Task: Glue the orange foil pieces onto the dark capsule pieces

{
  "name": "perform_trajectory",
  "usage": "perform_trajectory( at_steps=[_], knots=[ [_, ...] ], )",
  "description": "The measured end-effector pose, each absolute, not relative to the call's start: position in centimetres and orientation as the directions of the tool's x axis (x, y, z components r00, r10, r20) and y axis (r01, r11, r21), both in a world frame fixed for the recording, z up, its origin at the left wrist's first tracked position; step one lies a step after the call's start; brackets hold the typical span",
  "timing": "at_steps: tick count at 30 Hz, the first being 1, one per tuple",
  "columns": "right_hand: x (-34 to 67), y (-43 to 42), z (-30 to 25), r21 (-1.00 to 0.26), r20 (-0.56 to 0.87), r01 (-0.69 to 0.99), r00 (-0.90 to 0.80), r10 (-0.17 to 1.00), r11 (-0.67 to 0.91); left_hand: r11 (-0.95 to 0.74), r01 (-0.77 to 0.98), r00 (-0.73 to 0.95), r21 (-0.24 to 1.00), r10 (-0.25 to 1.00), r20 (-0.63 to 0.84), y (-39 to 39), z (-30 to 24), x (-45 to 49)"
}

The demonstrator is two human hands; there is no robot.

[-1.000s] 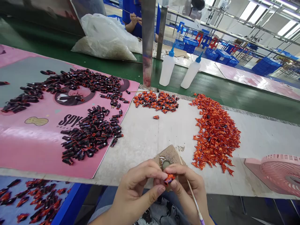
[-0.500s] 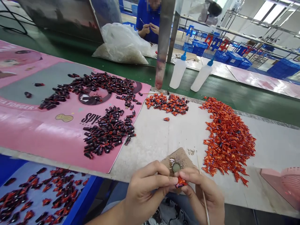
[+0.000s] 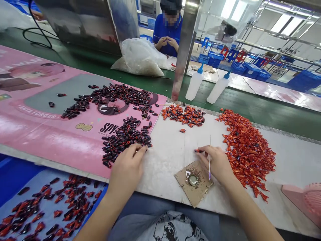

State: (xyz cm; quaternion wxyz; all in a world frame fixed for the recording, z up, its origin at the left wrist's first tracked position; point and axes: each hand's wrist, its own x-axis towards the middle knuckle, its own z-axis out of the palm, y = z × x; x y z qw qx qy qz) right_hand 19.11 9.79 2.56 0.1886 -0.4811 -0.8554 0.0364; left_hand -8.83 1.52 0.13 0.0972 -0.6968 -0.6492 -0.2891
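The small dark piece [image 3: 198, 151] is pinched in my right hand [image 3: 218, 163], over the surface [image 3: 165, 164]; I'd make that pinch light, the thin stick [image 3: 210, 157] clear. Well apart, my left hand [image 3: 128, 164] touches the dark pile [image 3: 125, 135]; its grip I cannot tell.

Your left hand [image 3: 129, 164] reaches to the near edge of a heap of small, glossy black tubular pieces with red ends [image 3: 125, 134]. Your right hand [image 3: 218, 162] holds a thin pale stick with a purple end [image 3: 209, 172], a small black-and-red piece [image 3: 198, 151] at its fingertips, near a brown cardboard square [image 3: 197, 197].
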Motion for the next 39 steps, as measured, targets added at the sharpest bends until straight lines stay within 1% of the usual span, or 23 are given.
perform_trajectory(
  at_steps=[2, 4, 6, 8, 10, 12, 14, 16, 18, 21, 23, 24, 27, 30, 32, 34, 36, 39],
  knots=[
    [19.3, 11.2, 2.1, -0.232, 0.307, 0.837, -0.421, 0.854, 0.496, -0.087, 0.979, -0.016, 0.186, 0.872, 0.490, 1.7, -0.3, -9.3],
    [19.2, 11.3, 2.1, -0.231, 0.360, 0.840, -0.396, 0.845, 0.492, -0.089, 0.985, 0.009, 0.151, 0.884, 0.468, 1.9, -0.7, -9.4],
    [19.1, 10.1, 2.5, -0.246, 0.388, 0.826, -0.395, 0.832, 0.507, -0.114, 0.983, 0.035, 0.143, 0.887, 0.461, 2.1, -1.1, -9.3],
    [19.2, 8.1, 2.9, -0.317, 0.389, 0.791, -0.395, 0.832, 0.523, -0.147, 0.977, 0.060, 0.152, 0.882, 0.467, 2.2, -1.4, -9.3],
    [19.4, 5.9, 3.3, -0.442, 0.385, 0.735, -0.363, 0.849, 0.514, -0.181, 0.967, 0.074, 0.178, 0.871, 0.486, 2.2, -1.4, -9.1],
    [19.9, 3.8, 3.6, -0.567, 0.395, 0.653, -0.320, 0.861, 0.502, -0.224, 0.936, 0.058, 0.272, 0.861, 0.506, 2.0, -1.1, -8.8],
    [20.2, 2.1, 3.6, -0.669, 0.403, 0.551, -0.294, 0.867, 0.498, -0.266, 0.864, 0.014, 0.429, 0.863, 0.506, 1.5, -0.6, -8.3],
    [20.3, 0.9, 3.4, -0.756, 0.391, 0.442, -0.287, 0.874, 0.483, -0.298, 0.765, -0.014, 0.571, 0.878, 0.478, 0.9, -0.2, -7.6],
    [20.2, 0.1, 3.0, -0.809, 0.362, 0.368, -0.303, 0.882, 0.459, -0.314, 0.671, -0.018, 0.672, 0.899, 0.438, 0.3, 0.1, -6.8],
    [19.7, -0.4, 2.4, -0.806, 0.338, 0.373, -0.348, 0.875, 0.459, -0.291, 0.487, -0.048, 0.824, 0.933, 0.357, -0.3, 0.4, -5.2],
    [19.4, -0.4, 2.1, -0.772, 0.333, 0.415, -0.382, 0.862, 0.481, -0.268, 0.298, -0.046, 0.916, 0.955, 0.294, -0.5, 0.7, -4.1],
    [19.3, -0.3, 2.1, -0.755, 0.327, 0.435, -0.400, 0.856, 0.491, -0.255, 0.187, -0.017, 0.949, 0.965, 0.263, -0.6, 0.8, -3.5],
    [19.2, 0.0, 2.2, -0.718, 0.290, 0.487, -0.442, 0.849, 0.498, -0.168, -0.143, 0.125, 0.975, 0.974, 0.187, -0.7, 0.9, -2.2],
    [19.2, 0.2, 2.5, -0.710, 0.253, 0.505, -0.466, 0.848, 0.490, -0.052, -0.370, 0.195, 0.927, 0.972, 0.133, -0.7, 0.7, -1.4],
    [19.2, 0.3, 2.7, -0.705, 0.232, 0.503, -0.502, 0.833, 0.499, 0.007, -0.442, 0.188, 0.897, 0.979, 0.085, -0.5, 0.3, -1.0],
    [19.2, 0.3, 2.9, -0.678, 0.222, 0.526, -0.519, 0.825, 0.514, 0.035, -0.455, 0.172, 0.890, 0.984, 0.049, -0.3, 0.0, -0.8],
    [19.3, 0.3, 3.3, -0.656, 0.220, 0.541, -0.530, 0.819, 0.526, 0.031, -0.457, 0.151, 0.889, 0.987, 0.044, 0.0, -0.2, -0.7],
    [19.3, 0.4, 3.8, -0.674, 0.188, 0.516, -0.573, 0.798, 0.529, 0.061, -0.479, 0.129, 0.876, 0.992, 0.001, 0.1, -0.5, -0.4]
  ],
)
